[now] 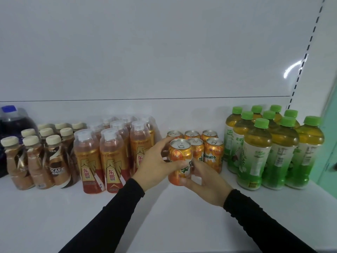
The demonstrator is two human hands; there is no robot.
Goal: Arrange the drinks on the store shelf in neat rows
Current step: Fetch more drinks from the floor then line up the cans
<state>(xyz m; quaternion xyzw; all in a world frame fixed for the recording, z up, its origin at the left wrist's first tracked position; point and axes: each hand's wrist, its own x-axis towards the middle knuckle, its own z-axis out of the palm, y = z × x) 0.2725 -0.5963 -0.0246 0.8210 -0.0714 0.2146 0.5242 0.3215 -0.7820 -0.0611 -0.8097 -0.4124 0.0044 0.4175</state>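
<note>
left hand (156, 161) grips front orange can (179, 161) from its left side | right hand (206, 181) wraps can's lower right | can upright on white shelf (164, 216) | five more orange cans (212, 152) just behind grip | green-cap bottles (259, 154) right of it | gold bottles (111, 157) left
</note>
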